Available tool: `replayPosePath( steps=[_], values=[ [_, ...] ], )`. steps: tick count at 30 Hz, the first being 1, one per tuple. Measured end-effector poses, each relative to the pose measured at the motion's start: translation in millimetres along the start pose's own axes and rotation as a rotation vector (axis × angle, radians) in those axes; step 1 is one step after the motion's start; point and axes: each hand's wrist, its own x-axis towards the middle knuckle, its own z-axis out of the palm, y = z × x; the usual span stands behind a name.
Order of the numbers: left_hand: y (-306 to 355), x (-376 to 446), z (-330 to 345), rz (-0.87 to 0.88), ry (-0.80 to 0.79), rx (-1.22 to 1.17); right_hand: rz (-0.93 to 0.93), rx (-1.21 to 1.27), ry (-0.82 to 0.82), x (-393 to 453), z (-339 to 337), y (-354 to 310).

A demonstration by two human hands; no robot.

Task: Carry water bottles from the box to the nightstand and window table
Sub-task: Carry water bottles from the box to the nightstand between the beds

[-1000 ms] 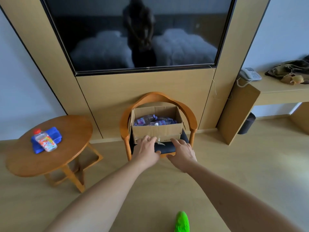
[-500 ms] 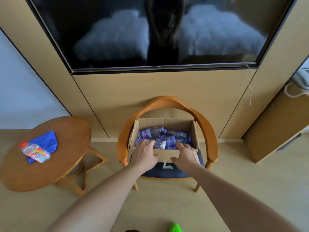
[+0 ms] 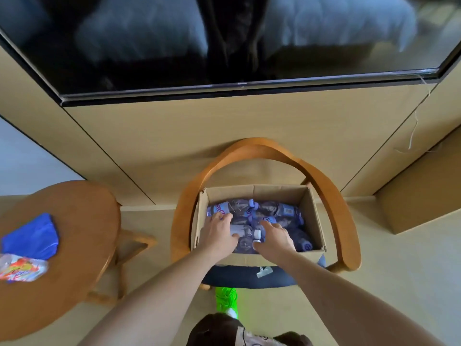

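An open cardboard box [image 3: 257,194] stands on the dark seat of a wooden armchair [image 3: 331,196]. Several clear water bottles [image 3: 282,211] with purple labels and caps lie inside it. Both my hands are down in the box. My left hand [image 3: 217,233] lies on the bottles at the left, its fingers spread over one and its thumb against another. My right hand [image 3: 274,239] reaches over the middle bottles, with a white-capped bottle neck [image 3: 258,234] between thumb and fingers. Neither hand has lifted a bottle.
A round wooden side table [image 3: 82,221] stands to the left with a blue cloth [image 3: 32,236] and a colourful plastic bottle [image 3: 21,268] on it. A large dark TV [image 3: 224,41] hangs on the wood-panelled wall behind the chair. My green shoe [image 3: 225,302] is on the floor below the seat.
I have stepped closer to the chair and the view has tilted down. Both hands moved from the box's front edge into the box and onto the bottles.
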Motion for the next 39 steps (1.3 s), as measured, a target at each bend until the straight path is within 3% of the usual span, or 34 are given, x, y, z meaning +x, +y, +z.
replayPosePath(
  steps=[9, 16, 25, 39],
  values=[
    [-46.2, 81.5, 15.1, 0.026, -0.193, 0.029, 0.195, 0.111, -0.183, 65.7, 30.3, -12.6],
    [-60.4, 105.6, 48.8, 0.065, -0.307, 0.108, 0.212, 0.134, -0.36, 99.6, 67.9, 7.6],
    [-55.5, 147.3, 89.1, 0.123, -0.586, 0.259, 0.163, 0.215, -0.364, 111.5, 83.1, 28.1],
    [-51.0, 172.1, 76.4, 0.068, -0.694, 0.286, 0.206, 0.362, -0.318, 105.4, 62.8, 30.9]
  ],
)
